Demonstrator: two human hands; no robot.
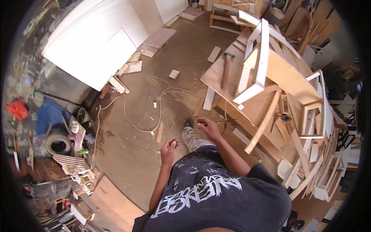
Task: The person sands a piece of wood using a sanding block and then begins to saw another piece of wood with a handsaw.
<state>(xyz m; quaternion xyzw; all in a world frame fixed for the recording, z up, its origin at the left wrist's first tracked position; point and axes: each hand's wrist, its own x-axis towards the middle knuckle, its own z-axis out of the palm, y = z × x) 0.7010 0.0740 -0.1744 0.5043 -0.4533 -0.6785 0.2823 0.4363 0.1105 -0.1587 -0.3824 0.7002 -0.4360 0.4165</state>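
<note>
My left hand [168, 150] hangs in front of my shirt with loosely curled fingers and nothing visible in it. My right hand [209, 128] is held out above my lower leg, its fingers bent but apart, also holding nothing I can see. To the right of it stands a wooden workbench [216, 77]. A hammer [225, 73] with a wooden handle lies near the bench's left corner. Beside the hammer, a white-edged wooden frame [263, 54] rests on the bench. A wooden strip [266, 120] juts over the near edge, the bench part closest to my right hand.
A pale cord [160, 112] winds across the floor. Wood offcuts [174, 74] lie scattered about. Large white panels [92, 38] lean at the left wall, with a tyre [58, 144] and a blue sheet [50, 116] below them. More frames [328, 178] and timber crowd the right.
</note>
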